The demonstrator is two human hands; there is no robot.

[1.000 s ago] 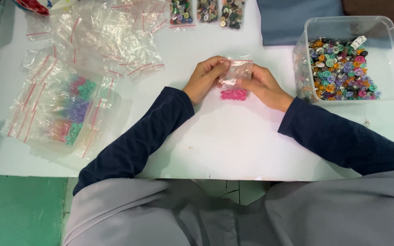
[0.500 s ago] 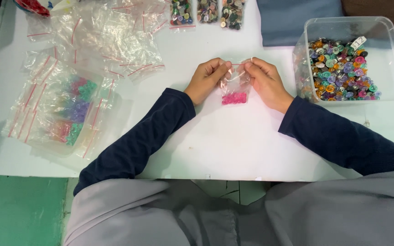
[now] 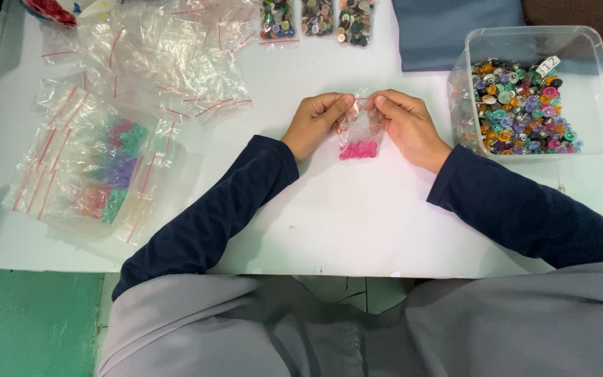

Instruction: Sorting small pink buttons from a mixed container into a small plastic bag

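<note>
- Grey cloth over the lap [image 3: 357, 328] fills the nearest edge, below the white table [image 3: 329, 223]; a green floor patch [image 3: 29, 321] sits at the lower left.
- Two dark blue sleeves [image 3: 211, 216] run up from the lap across the table toward the small clear bag.
- Small clear zip bag [image 3: 361, 129]: held up just off the table near its middle, between both hands. Pink beads [image 3: 358, 150] are gathered in its bottom.
- Left hand [image 3: 315, 122]: fingers curled in, thumb and forefinger pinched shut on the bag's top left corner.
- Right hand [image 3: 406, 126]: same pose, fingertips closed on the top right corner. The two hands almost meet above the bag.
- Left of the bag, well apart: a heap of clear zip bags with red seal strips [image 3: 92, 167], some holding green, purple and pink beads.
- Beyond that heap, farther from the bag: more empty clear bags [image 3: 169, 56] spread loosely.
- Right of the bag, near the right hand: a clear plastic tub [image 3: 594, 84] with mixed coloured buttons [image 3: 521, 105] inside.
- Beyond the bag, at the far table edge: three small packets of mixed buttons [image 3: 315, 17] side by side; blue-grey cloth [image 3: 455, 31] to their right.
</note>
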